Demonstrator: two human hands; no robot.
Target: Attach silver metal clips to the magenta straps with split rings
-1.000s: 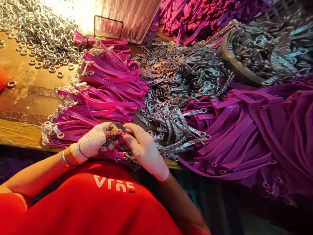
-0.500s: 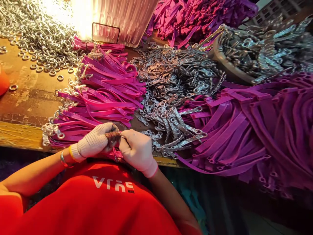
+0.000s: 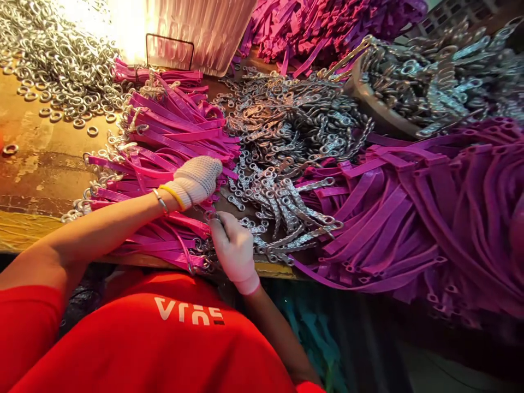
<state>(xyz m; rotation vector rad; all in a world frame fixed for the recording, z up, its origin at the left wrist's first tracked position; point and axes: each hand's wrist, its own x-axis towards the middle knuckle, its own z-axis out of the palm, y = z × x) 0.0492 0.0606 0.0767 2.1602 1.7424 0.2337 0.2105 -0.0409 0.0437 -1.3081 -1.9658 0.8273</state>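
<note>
Small grey metal piece [image 3: 211, 216] is pinched by white-gloved right hand [image 3: 235, 246]. Dotted-white-gloved left hand [image 3: 199, 179] is held over flat magenta straps [image 3: 176, 128]; finger spread cannot be told.

Toward eleven o'clock, a tilted, translucent, ribbed plastic bin [image 3: 219, 30], with a thin dark wire handle [image 3: 170, 39] against its front and strong white glare [image 3: 133, 27] at its left side. At two o'clock, a round brownish tub [image 3: 374, 106]; beyond it, a grey lattice crate [image 3: 454, 27], cut off above. At nine, a scuffed, patchy wooden tabletop [image 3: 36, 164]; slightly lower, its yellow front edge [image 3: 24, 232]. At five, below table height, blurred teal pieces [image 3: 315, 333].
</note>
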